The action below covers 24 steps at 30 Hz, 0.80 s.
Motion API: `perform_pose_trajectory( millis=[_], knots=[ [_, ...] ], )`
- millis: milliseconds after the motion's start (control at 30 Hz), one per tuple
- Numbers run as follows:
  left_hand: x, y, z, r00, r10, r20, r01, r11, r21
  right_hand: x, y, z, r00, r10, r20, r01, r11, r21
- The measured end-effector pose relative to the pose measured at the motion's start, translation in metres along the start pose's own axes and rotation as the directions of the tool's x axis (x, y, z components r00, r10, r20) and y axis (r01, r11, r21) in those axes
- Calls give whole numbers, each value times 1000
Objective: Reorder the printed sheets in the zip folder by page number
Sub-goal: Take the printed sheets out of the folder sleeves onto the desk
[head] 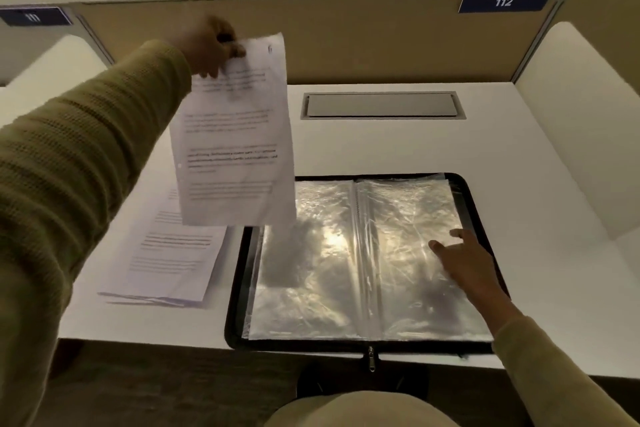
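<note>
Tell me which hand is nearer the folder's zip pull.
Right. The right hand rests on the open folder, just beyond the zip pull and to its right. The left hand is raised well off to the left, pinching a sheet.

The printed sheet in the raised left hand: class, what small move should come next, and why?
Probably lower the sheet toward the open zip folder: the left hand pinches it aloft, while the right hand rests open on a clear sleeve that looks empty.
</note>
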<state>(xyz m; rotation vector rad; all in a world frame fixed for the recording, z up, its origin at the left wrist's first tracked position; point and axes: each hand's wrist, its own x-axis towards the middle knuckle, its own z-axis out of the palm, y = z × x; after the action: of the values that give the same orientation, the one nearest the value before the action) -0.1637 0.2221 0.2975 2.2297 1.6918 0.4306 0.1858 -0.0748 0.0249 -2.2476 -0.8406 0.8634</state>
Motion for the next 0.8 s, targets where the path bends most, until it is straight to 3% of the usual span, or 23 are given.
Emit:
perform_pose_trajectory(
  millis=[100,233,600,800],
  knots=[
    [-5,-32,12,990,-75,115,63,992,106,-4,0,13,991,-106,-85,90,981,-169],
    [-15,-71,44,978,-132,159,100,976,194,-24,-5,33,956,-234,-178,135,887,-443],
    [-33,-149,129,896,-238,375,115,940,321,-76,-13,94,955,-267,129,297,846,-444],
    [-41,-172,157,899,-239,367,135,948,287,-96,-14,108,938,-284,199,342,851,-397]
  ],
)
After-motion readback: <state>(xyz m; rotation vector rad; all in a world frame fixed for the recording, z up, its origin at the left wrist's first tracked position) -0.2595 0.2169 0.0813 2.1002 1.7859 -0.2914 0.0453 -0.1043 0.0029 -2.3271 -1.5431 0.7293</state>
